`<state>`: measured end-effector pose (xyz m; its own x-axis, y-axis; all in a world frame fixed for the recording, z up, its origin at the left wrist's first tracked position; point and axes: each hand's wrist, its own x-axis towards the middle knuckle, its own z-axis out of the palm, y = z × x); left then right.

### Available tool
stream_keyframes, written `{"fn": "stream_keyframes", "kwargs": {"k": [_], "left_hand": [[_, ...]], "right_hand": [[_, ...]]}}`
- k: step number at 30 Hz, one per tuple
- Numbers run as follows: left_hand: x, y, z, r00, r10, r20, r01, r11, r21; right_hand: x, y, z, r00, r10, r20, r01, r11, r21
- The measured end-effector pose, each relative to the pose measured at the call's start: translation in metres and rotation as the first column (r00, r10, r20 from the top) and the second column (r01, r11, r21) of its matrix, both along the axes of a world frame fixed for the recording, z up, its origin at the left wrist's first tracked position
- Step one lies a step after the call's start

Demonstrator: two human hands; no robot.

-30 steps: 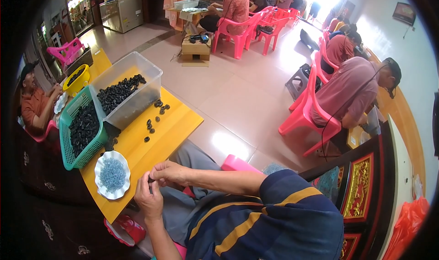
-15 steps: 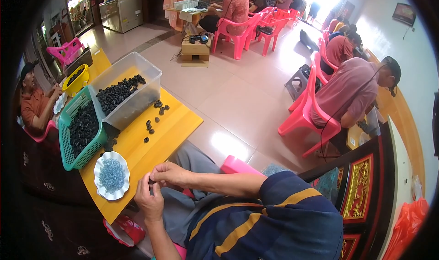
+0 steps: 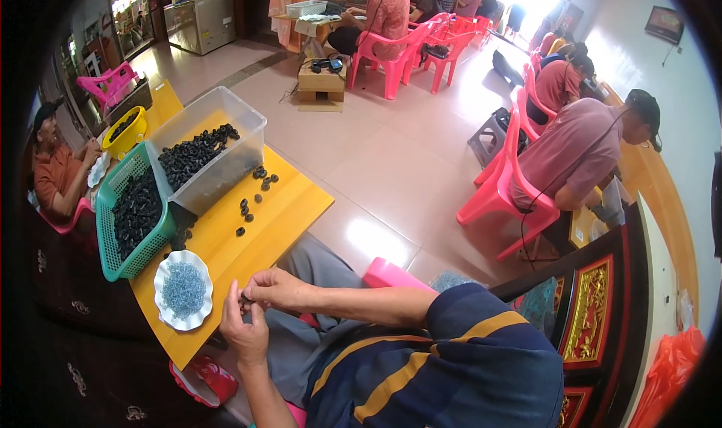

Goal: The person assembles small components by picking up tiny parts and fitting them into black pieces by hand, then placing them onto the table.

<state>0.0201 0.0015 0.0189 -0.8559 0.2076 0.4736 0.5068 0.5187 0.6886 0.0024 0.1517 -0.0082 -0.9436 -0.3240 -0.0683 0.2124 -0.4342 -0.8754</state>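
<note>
My left hand (image 3: 244, 338) and my right hand (image 3: 278, 288) meet above my lap, just off the near edge of the yellow table (image 3: 282, 202). Between their fingertips is a small dark piece (image 3: 245, 298), mostly covered, its exact kind too small to make out. Both hands pinch it. To the left of them, a white plate with a wavy rim (image 3: 167, 317) holds a heap of tiny clear bluish pieces (image 3: 185, 288). Several loose black ring-like pieces (image 3: 244, 208) lie on the tabletop beyond my hands.
A clear plastic bin (image 3: 247, 144) and a green basket (image 3: 105, 236), both holding black pieces, stand on the table. Behind them is a yellow bowl (image 3: 128, 138). A person (image 3: 56, 168) sits at far left; others sit on pink chairs (image 3: 500, 180). A carved dark panel (image 3: 590, 308) stands right.
My hands stay in nearly the same place. The left fingers have shifted slightly around the dark piece, and it appears turned a little. The seated person at right has moved slightly.
</note>
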Motion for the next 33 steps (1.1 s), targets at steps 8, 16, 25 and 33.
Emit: {"fn": "stream_keyframes", "kwargs": {"k": [8,16,25,33], "left_hand": [[-0.002,-0.001,0.004,0.997,-0.047,-0.065,0.044,0.998,-0.045],[-0.004,-0.007,-0.003,0.992,-0.056,-0.115,0.047,0.996,-0.079],[-0.006,-0.004,0.0,0.982,-0.071,-0.177,0.053,0.993,-0.104],[-0.003,-0.001,0.004,0.98,-0.049,-0.192,0.033,0.995,-0.089]], "right_hand": [[-0.001,-0.004,-0.005,1.0,-0.028,-0.011,0.028,0.999,0.019],[0.0,-0.004,-0.003,0.999,-0.041,0.005,0.041,0.999,-0.021],[-0.001,0.002,-0.002,1.0,0.013,-0.016,-0.014,1.0,-0.019],[-0.001,0.003,0.003,1.0,0.014,-0.018,-0.013,1.0,0.004]]}}
